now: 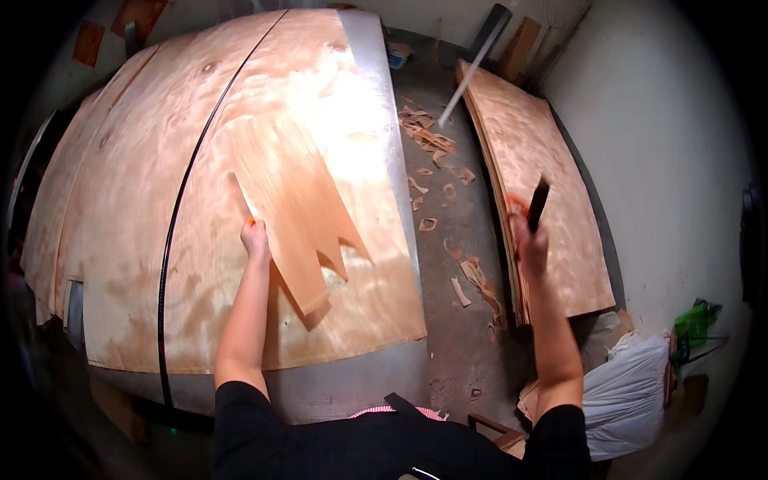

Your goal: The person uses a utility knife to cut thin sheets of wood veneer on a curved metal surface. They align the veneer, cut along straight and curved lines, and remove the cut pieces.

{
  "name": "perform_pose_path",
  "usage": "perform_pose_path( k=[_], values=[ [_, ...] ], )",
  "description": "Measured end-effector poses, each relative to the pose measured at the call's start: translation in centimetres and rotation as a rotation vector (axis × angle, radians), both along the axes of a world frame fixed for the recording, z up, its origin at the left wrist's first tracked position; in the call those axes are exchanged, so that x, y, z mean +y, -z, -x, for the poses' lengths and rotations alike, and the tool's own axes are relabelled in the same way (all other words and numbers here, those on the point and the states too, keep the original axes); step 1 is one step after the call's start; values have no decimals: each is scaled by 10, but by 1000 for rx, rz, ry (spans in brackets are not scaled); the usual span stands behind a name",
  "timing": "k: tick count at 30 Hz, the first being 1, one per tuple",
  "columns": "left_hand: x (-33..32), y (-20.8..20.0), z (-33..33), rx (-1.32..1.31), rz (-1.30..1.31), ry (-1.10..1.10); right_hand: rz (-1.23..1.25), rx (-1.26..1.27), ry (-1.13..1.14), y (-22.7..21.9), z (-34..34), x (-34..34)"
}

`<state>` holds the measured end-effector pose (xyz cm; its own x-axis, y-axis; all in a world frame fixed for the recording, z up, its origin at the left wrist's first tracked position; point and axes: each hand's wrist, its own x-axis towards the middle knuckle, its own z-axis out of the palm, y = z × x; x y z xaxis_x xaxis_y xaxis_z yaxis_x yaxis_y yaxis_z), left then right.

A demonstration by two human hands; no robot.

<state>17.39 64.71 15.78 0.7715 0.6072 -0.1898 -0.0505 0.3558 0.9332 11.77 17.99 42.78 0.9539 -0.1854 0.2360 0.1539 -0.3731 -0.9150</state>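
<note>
My left hand (pixel 254 238) is closed on the left edge of a loose veneer piece (pixel 292 200), with a bit of orange at the fingers. This piece has a jagged, notched near end and is tilted over the large veneer sheets, casting a shadow. Out to the right, my right hand (pixel 531 244) is closed around a dark narrow tool (pixel 538 205), blurred by motion; its exact kind cannot be made out. A blurred orange patch shows beside those fingers. That hand is above a stack of veneer sheets (pixel 572 264).
Large veneer sheets (pixel 120 232) cover a metal-topped table (pixel 352 392), crossed by a black cord (pixel 189 176). Veneer scraps (pixel 428 136) litter the floor between table and stack. A pale pole (pixel 472 76) leans at the back. A white sack (pixel 628 396) stands at the lower right.
</note>
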Motion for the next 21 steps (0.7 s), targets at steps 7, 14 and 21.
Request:
perform_pose_path(
  k=[7,14,21],
  values=[
    [57,25,-28,146,-370,-229,-222,-234,-114,-105,-193,74],
    [-1,41,84,191,-312,77,-605,-162,-809,-128,-190,57],
    [-43,44,182,108,-327,221,-589,-192,-841,-145,-144,49]
  ],
)
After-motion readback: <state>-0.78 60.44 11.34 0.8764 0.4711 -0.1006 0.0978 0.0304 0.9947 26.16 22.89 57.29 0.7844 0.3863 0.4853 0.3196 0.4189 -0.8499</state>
